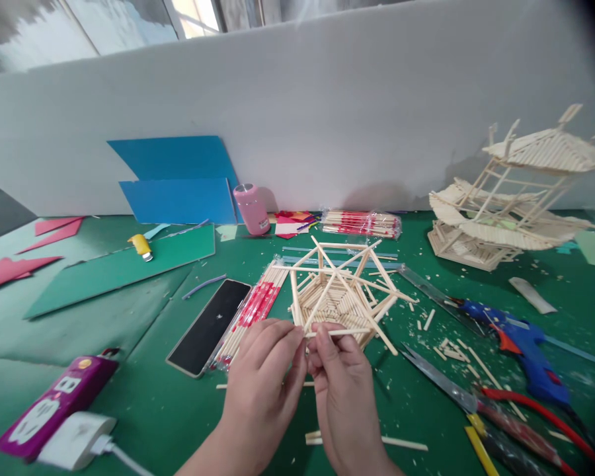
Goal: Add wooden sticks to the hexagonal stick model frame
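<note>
A hexagonal frame built of thin wooden sticks (pixel 340 291) stands on the green table (pixel 129 317) just beyond my hands. My left hand (pixel 262 383) and my right hand (pixel 344 390) meet at its near edge. Together they pinch one short wooden stick (pixel 340 332) that lies crosswise against the frame's front side. Both hands have their fingers closed on it. A few cut stick pieces (pixel 401 443) lie on the table below my right hand.
A phone (pixel 208 327) and a pack of sticks (pixel 252 311) lie left of the frame. Scissors (pixel 476 403) and a blue glue gun (pixel 520 347) lie right. A finished stick pagoda (pixel 510 198) stands far right. A power strip (pixel 54 403), pink bottle (pixel 251 208) and blue card (pixel 178 178) sit along the left and back.
</note>
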`<action>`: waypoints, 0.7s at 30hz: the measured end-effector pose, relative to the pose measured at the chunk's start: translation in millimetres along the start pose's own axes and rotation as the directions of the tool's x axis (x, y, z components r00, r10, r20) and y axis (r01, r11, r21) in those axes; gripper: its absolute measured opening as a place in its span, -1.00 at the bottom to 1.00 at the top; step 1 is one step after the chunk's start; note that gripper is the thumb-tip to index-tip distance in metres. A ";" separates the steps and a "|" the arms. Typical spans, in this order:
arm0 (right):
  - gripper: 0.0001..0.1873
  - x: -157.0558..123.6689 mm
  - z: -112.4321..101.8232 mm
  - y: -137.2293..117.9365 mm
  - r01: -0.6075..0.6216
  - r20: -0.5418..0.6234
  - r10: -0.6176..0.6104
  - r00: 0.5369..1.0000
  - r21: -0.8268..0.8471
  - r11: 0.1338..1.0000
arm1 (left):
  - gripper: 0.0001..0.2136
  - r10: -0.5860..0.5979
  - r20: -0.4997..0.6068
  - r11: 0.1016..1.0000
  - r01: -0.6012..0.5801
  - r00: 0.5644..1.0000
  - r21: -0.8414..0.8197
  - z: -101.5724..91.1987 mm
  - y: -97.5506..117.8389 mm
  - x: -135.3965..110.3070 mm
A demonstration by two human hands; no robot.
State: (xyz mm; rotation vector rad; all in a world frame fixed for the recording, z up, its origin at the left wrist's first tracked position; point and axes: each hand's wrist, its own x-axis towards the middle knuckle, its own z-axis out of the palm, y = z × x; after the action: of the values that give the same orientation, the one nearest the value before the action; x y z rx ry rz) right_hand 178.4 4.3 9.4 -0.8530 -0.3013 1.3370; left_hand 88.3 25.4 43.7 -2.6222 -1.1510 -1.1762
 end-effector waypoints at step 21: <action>-0.82 0.6 0.8 3.6 0.003 0.000 -0.003 1.000 0.017 1.000 | -0.87 0.027 -0.021 0.999 -0.027 0.999 -0.021 3.0 -2.2 -1.8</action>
State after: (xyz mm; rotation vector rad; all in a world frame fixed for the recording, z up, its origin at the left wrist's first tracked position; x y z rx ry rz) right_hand 175.5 5.1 7.3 -0.8381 -0.2907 1.3348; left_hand 88.0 26.8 39.9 -2.6258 -1.1023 -1.2154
